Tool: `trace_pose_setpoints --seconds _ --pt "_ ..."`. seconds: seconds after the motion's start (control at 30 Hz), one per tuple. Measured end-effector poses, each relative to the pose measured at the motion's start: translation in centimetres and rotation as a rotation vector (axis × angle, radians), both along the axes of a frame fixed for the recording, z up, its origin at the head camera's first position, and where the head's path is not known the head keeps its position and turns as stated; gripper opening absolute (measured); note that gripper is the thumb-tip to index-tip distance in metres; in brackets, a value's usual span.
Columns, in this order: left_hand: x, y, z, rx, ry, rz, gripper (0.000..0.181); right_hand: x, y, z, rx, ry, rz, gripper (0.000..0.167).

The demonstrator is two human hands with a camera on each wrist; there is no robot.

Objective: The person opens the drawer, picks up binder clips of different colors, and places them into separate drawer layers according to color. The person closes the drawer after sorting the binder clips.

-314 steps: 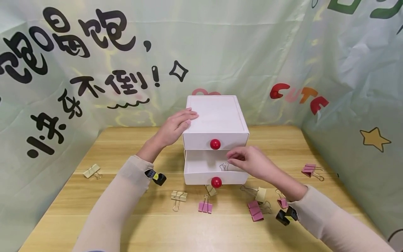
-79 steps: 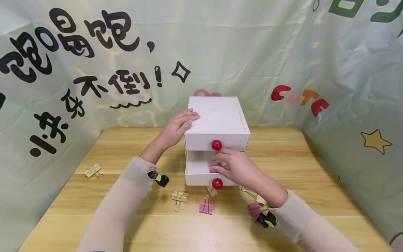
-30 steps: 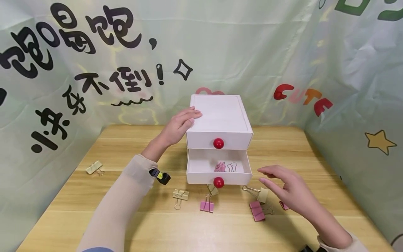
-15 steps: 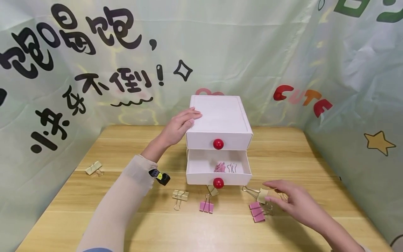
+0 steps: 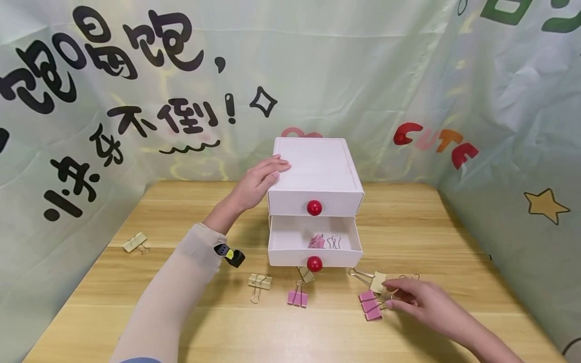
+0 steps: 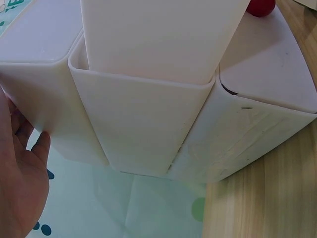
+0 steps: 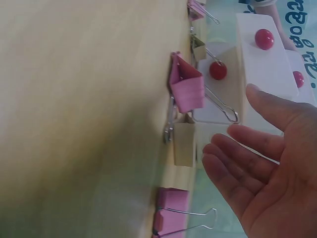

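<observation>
A white drawer box (image 5: 313,164) has its middle drawer (image 5: 290,257) pulled out, with a pink binder clip (image 5: 316,241) and wire handles of another inside. My left hand (image 5: 256,184) rests on the box's top left edge; the left wrist view shows its thumb (image 6: 42,144) against the side. On the table, my right hand (image 5: 422,302) reaches beside a pink binder clip (image 5: 371,306). In the right wrist view, that clip's wire handle (image 7: 223,104) lies between the spread thumb and fingers, with no grip visible. A cream binder clip (image 5: 378,282) lies just behind it.
Cream clips (image 5: 259,281) and a pink clip (image 5: 297,298) lie before the box; another cream clip (image 5: 134,242) is far left. A second pink clip (image 7: 173,208) lies near my right hand, mostly hidden in the head view. Printed cloth surrounds the wooden table (image 5: 227,333).
The far-right pink binder clip has left the table, and a pink one now lies in the drawer. My right hand has moved out of the drawer to the front-right clips. The left hand has stayed.
</observation>
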State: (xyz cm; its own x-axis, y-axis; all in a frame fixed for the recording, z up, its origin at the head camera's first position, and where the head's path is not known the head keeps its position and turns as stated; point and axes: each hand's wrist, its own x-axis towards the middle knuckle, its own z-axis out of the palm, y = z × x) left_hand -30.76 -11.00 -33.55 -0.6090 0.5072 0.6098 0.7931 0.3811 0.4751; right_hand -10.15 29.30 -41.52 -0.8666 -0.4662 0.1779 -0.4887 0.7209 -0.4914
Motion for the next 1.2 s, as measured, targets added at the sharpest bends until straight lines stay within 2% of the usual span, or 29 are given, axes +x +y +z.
trace_pose_setpoints --seconds 0.1,0.27,0.57,0.67,0.97,1.2 --pt "0.0 0.0 0.0 -0.003 0.000 0.003 0.037 0.0 -0.1 -0.6 -0.017 -0.015 0.030 0.033" --pt "0.0 0.0 0.0 -0.004 -0.001 0.002 0.037 0.0 -0.4 -1.1 -0.037 -0.086 0.022 0.025" --pt "0.0 0.0 0.0 0.001 -0.013 -0.001 0.037 0.1 -0.8 -1.6 -0.082 -0.080 -0.005 0.008" --pt "0.0 0.0 0.0 0.000 -0.015 0.001 0.037 0.1 -0.8 -1.7 -0.127 -0.116 -0.003 0.006" --pt "-0.1 0.0 0.0 0.005 -0.008 0.001 0.037 -0.2 -0.4 -1.6 -0.303 -0.305 0.069 0.008" --pt "0.0 -0.1 0.0 0.004 -0.016 0.002 0.036 -0.4 -0.4 -0.7 -0.387 -0.474 0.016 0.015"
